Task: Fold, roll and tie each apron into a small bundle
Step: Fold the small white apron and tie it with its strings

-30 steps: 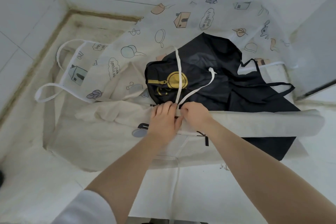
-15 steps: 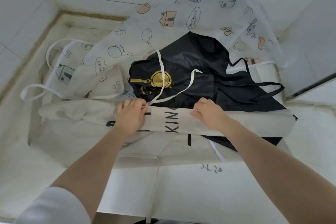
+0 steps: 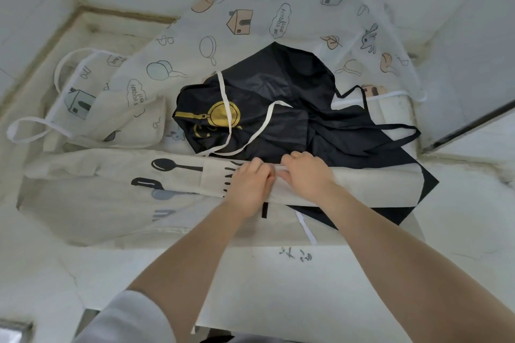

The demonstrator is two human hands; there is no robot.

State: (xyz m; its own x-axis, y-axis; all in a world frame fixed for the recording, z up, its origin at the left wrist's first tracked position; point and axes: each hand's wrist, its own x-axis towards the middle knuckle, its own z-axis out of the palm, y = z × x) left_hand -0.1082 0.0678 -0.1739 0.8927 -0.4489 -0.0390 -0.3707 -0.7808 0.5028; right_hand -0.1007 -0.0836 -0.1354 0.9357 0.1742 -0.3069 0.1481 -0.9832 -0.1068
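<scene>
Two hands meet at the centre of the frame on a beige apron [image 3: 362,184] that lies as a long folded band from the left edge to the right of centre. The left hand [image 3: 250,185] sits palm down with its fingers curled over the band's far edge, gripping the cloth; the right hand [image 3: 306,172] is just beside it, almost touching, fingers likewise bent over the same edge and holding it, a ring showing on one finger. Printed on the band to the left of the hands are a black spoon [image 3: 174,166] and other black utensil shapes. Two white ties [image 3: 227,117] run up from the band's far edge, in front of the hands, across a black apron [image 3: 292,108] with a gold emblem, which lies crumpled just above the band in the middle of the frame; one black corner shows below the band at the right. Behind it, a white patterned apron [image 3: 242,25] with houses, pans and leaves spreads toward the upper right and drapes to the left, its loop [image 3: 25,131] reaching the left edge. All lie on a white surface [image 3: 264,287].
</scene>
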